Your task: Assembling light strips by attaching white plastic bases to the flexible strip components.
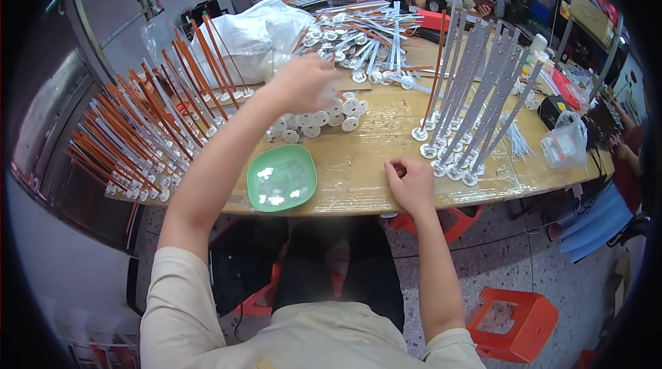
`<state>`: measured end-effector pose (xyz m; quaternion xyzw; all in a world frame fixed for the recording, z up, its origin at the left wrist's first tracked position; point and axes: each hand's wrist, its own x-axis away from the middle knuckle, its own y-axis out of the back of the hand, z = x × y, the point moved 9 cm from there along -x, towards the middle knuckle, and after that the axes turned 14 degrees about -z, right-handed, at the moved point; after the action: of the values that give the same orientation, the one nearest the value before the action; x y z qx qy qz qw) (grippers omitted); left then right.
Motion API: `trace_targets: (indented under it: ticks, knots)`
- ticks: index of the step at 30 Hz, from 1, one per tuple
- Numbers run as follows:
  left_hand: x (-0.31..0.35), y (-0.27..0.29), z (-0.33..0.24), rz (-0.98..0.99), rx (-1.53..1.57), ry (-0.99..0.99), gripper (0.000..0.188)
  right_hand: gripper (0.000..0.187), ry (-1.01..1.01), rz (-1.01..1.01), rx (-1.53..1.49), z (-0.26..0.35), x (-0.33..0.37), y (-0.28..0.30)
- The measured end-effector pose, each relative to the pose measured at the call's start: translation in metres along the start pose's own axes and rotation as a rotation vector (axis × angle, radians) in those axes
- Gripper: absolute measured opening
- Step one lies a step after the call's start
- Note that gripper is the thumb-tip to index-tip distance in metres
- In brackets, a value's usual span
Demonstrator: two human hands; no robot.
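My left hand (305, 84) reaches across the table, over a heap of white round discs (314, 121); its fingers are smeared by motion, so what they hold cannot be told. Beyond it lies a pile of loose clear and orange strips with white round bases (372, 38). My right hand (412, 184) rests at the table's near edge with its fingers curled closed; whatever is in them, if anything, is hidden. Close beside it, to the right, clear dotted strips (483, 79) stand upright on round bases. A green square dish (283, 177) holding small white pieces sits between my arms.
Rows of orange and clear strips on bases (148, 128) line the left side of the table (358, 183). A white bag (252, 31) lies behind. At right are white thin ties (517, 140) and a small plastic bag (565, 141). Two people sit across; a red stool (517, 328) stands below right.
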<state>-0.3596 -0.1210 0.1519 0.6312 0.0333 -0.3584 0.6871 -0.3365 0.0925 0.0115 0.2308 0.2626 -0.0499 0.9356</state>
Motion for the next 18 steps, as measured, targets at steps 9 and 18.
trace_targets:
  ticks: [9,18]
  knots:
    - [-0.001,-0.062,-0.014,0.195,-0.209,-0.077,0.015,0.015,0.065,-0.051,-0.031,0.000,0.002,0.004]
    - [-0.006,-0.016,0.036,-0.136,0.422,0.236,0.021,0.016,0.028,-0.044,-0.055,-0.003,0.000,0.004]
